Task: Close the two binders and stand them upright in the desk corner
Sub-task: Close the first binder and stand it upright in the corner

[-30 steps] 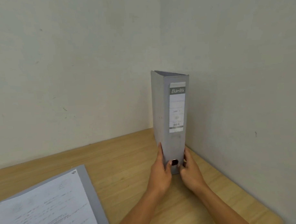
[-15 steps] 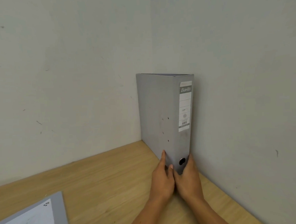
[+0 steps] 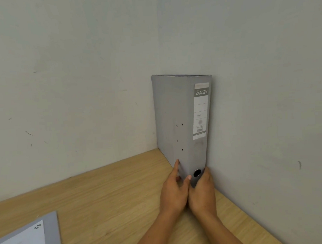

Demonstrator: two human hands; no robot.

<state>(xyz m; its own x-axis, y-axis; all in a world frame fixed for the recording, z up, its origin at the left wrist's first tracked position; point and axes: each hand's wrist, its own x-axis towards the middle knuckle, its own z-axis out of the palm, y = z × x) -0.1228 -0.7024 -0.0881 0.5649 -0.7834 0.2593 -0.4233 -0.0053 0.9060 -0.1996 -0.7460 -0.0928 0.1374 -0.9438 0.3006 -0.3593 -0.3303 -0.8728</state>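
A grey lever-arch binder (image 3: pixel 176 112) stands upright and closed in the desk corner, its right side against the right wall and its labelled spine facing me. My left hand (image 3: pixel 174 192) presses on the binder's left cover near the bottom. My right hand (image 3: pixel 203 193) grips the bottom of the spine from the right, between binder and wall. A second grey binder (image 3: pixel 51 233) lies open flat at the lower left, with a white printed sheet (image 3: pixel 23 239) on it; most of it is out of frame.
The light wooden desk (image 3: pixel 108 202) meets pale walls at the back and on the right. The desk's right edge runs along the right wall (image 3: pixel 266 118).
The upright binder has been slid back and right until it rests against the right wall in the corner. Both hands stayed on its base. The view shifted, so less of the open binder shows.
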